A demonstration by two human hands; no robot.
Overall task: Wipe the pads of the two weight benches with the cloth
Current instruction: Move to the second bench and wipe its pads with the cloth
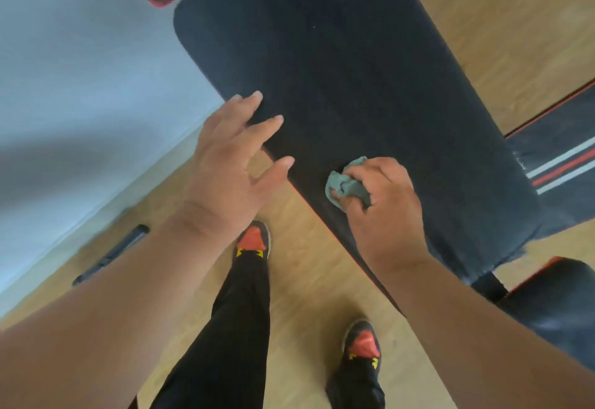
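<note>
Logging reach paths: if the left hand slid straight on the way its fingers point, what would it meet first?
Probably only the bench pad: the left hand points up and right across its bare black surface. The cloth lies off that line.

Looks like a small gym or home workout room: black padded bench [354, 93] with red trim, another pad [560, 309] beside it, wood-look floor [309, 280], plain pale wall [80, 54].

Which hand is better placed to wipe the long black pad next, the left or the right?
The right hand, probably. It already grips the bunched grey cloth and presses it on the near edge of the bench pad. The left hand holds nothing; its fingers are spread at the pad's left edge.
</note>
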